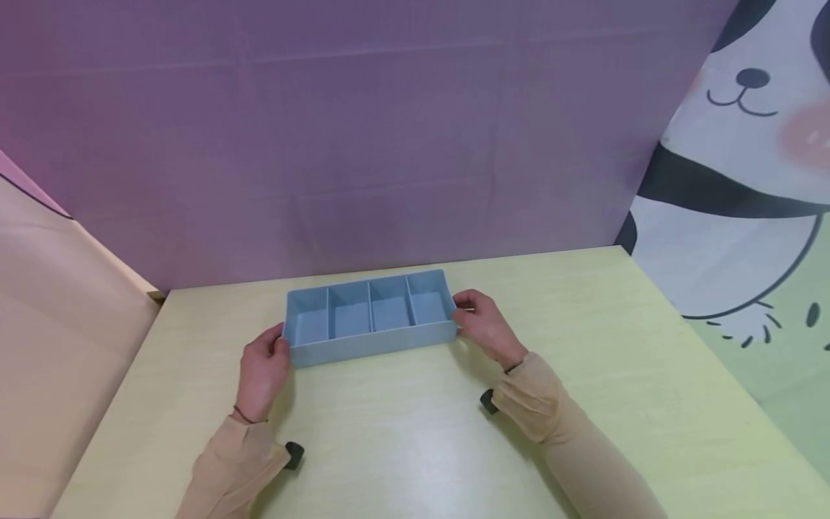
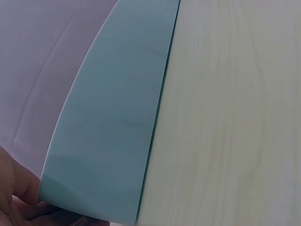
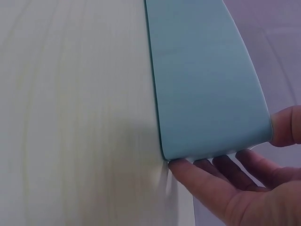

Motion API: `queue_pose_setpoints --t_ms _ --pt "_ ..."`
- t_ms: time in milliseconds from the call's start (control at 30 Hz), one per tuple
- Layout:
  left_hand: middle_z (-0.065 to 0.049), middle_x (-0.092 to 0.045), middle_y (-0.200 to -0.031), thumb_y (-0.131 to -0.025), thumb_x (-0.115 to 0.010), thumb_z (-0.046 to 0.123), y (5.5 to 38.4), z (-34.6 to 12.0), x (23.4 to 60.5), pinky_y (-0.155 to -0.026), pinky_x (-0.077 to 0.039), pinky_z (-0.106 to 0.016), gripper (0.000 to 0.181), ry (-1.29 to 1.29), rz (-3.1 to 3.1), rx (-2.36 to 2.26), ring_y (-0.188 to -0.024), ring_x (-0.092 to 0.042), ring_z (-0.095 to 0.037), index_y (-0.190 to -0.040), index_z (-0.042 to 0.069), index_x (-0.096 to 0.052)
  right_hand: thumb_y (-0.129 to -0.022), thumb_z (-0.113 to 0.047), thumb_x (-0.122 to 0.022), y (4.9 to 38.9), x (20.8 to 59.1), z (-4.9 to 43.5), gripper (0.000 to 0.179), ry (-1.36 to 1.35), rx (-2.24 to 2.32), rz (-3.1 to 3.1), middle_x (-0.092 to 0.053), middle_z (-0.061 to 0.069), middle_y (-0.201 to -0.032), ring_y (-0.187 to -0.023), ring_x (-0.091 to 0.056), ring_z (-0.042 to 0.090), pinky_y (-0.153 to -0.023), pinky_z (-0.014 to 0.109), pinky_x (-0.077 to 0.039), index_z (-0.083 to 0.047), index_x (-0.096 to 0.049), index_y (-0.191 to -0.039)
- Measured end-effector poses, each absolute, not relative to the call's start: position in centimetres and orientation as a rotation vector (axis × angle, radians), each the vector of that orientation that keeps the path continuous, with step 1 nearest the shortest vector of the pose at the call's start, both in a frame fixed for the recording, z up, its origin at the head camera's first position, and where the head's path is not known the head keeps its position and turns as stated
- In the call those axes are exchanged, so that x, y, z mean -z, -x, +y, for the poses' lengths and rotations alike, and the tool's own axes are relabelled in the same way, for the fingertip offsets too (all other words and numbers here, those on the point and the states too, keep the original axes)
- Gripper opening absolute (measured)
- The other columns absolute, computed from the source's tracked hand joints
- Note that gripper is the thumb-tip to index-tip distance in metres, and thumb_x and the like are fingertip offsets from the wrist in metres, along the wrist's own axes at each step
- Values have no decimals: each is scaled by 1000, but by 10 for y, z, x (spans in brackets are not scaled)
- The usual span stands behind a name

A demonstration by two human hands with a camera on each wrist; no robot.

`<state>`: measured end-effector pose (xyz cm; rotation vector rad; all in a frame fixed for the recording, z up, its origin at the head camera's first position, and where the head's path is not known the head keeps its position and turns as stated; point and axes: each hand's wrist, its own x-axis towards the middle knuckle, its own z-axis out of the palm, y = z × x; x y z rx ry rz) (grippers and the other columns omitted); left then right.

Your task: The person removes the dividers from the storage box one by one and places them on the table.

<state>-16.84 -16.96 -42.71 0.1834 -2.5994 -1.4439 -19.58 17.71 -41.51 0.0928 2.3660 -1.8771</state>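
Note:
A pale blue divided tray [image 1: 372, 346] with several compartments in a row lies near the back of the table, slightly skewed; no contents show in it. At its left end my left hand [image 1: 262, 371] grips the wall, thumb near the front corner. My right hand [image 1: 486, 328] holds the opposite end. In the right wrist view, the fingertips [image 3: 181, 167] touch the end wall of the tray [image 3: 207, 84] while the thumb [image 3: 284, 126] is at the rim. The left wrist view shows the tray's long front wall [image 2: 108, 108]; the left fingers are partly hidden beyond its end.
The pale wooden table [image 1: 389, 440] extends in front of the tray and to both sides. A purple cloth wall [image 1: 389, 144] rises right behind the table's back edge. A panda-printed sheet [image 1: 733, 252] hangs at the right, and a beige sheet [image 1: 58, 331] at the left.

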Motion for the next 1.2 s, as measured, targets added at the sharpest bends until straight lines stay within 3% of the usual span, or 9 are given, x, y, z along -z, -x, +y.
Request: queue_pose_setpoints --t_ms 633,1000,1200 --pt "-30 -53 -128 -96 -36 6 170 -159 427 -89 -41 -46 41 -160 -2602 1470 -106 -50 -34 -131 -12 -49 -92 -1 -47 192 414 187 38 -136 1882 2352 -45 29 -126 -108 -51 35 -86 44 -52 11 -42 -128" --pt "-29 -56 -125 -96 -37 5 170 -154 426 -79 -42 -39 41 -142 -2611 1444 -99 -52 -33 -131 -11 -50 -92 -1 -46 191 413 194 40 -146 1880 2352 -44 30 -129 -111 -51 37 -86 43 -52 11 -42 -130" --pt "-29 -53 -129 -97 -36 6 170 -150 426 -84 -42 -42 42 -137 -2621 1480 -104 -51 -34 -132 -10 -49 -92 0 -46 189 413 197 39 -151 1897 2341 -43 30 -129 -115 -49 41 -88 44 -51 12 -41 -130"
